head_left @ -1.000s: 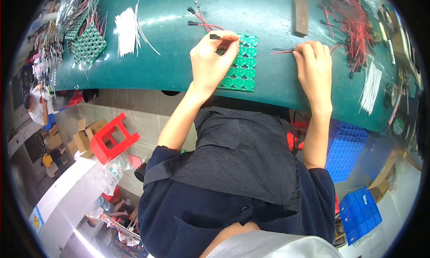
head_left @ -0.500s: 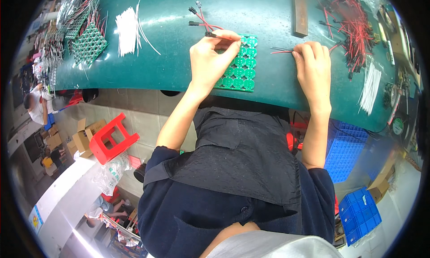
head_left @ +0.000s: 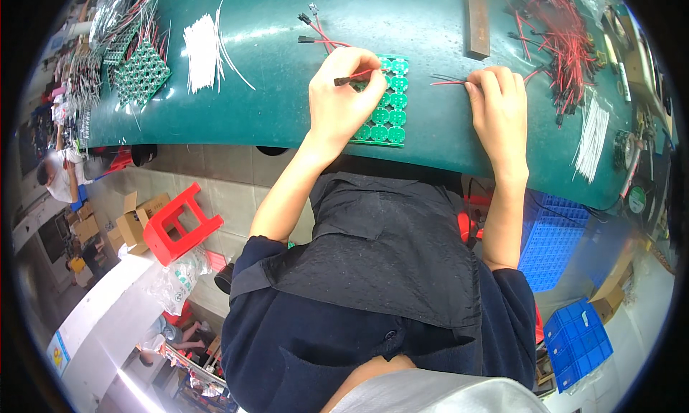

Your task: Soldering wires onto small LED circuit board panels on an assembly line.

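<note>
A green circuit board panel of round units (head_left: pixel 395 117) lies on the green table top in front of me. My left hand (head_left: pixel 336 101) is over its left part, thumb and forefinger closed on a red wire lead with a black connector (head_left: pixel 343 81). Several more leads with black connectors (head_left: pixel 310 40) lie just beyond that hand. To the right of the panel, my right hand (head_left: pixel 500 101) pinches a red-and-black wire lead (head_left: pixel 448 83), its thin ends pointing left toward the panel. The fingers hide the wire's middle.
A brown bar (head_left: pixel 476 25) rests at the far side. Heaped red wire leads (head_left: pixel 567 54) and white ties (head_left: pixel 591 137) lie at right. More white ties (head_left: pixel 202 53) and wired green boards (head_left: pixel 141 76) are at left. A red stool (head_left: pixel 179 226) stands below the table.
My left thumb and forefinger have shifted, and the black connector now shows against the palm with its red wire running to the fingertips. My right hand keeps its lead, almost still.
</note>
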Action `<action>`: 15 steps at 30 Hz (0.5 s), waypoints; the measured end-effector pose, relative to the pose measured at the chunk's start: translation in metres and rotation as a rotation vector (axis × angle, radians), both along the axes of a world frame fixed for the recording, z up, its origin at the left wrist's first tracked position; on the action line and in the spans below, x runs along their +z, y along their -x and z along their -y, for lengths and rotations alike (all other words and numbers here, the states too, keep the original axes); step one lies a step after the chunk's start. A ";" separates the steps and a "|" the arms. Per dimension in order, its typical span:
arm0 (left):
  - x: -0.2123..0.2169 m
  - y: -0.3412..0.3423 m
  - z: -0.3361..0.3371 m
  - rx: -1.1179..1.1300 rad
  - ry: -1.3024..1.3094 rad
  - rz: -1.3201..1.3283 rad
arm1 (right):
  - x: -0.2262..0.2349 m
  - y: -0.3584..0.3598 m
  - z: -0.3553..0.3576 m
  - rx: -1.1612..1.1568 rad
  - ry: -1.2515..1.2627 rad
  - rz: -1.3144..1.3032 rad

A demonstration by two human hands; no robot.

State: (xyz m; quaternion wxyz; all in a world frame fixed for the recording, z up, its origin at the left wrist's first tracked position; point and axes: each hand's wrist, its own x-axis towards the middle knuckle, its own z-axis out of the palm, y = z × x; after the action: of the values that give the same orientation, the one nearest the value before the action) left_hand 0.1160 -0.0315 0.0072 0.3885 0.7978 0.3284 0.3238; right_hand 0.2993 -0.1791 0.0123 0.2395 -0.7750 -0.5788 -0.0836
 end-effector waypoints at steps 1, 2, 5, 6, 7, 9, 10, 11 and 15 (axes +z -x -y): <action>0.000 0.000 0.000 -0.007 -0.010 -0.013 | 0.000 0.000 0.000 -0.001 0.001 -0.001; 0.000 0.000 0.000 -0.007 -0.010 -0.012 | 0.000 0.000 0.000 -0.002 0.001 -0.001; 0.001 -0.001 -0.001 -0.038 0.012 0.030 | 0.000 0.000 0.000 -0.001 -0.005 0.001; 0.003 -0.002 -0.001 -0.023 0.030 0.017 | 0.000 0.000 0.000 -0.002 -0.002 0.001; 0.004 -0.003 -0.001 -0.009 0.048 0.005 | 0.000 0.000 0.000 -0.002 0.001 0.002; 0.003 -0.004 -0.001 -0.009 0.059 0.006 | 0.001 0.000 0.000 -0.002 0.005 -0.002; 0.003 -0.004 -0.001 -0.010 0.070 0.007 | 0.001 0.000 0.000 -0.002 0.008 -0.005; 0.003 -0.004 0.000 -0.010 0.070 0.008 | 0.001 0.000 0.000 -0.001 0.009 -0.004; 0.002 -0.004 0.001 0.002 0.033 -0.033 | -0.001 0.000 0.000 0.000 0.001 -0.012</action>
State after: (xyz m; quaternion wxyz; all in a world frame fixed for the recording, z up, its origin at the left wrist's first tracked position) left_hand 0.1197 -0.0323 0.0097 0.3958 0.7961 0.3409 0.3057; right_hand 0.2997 -0.1796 0.0118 0.2424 -0.7757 -0.5774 -0.0786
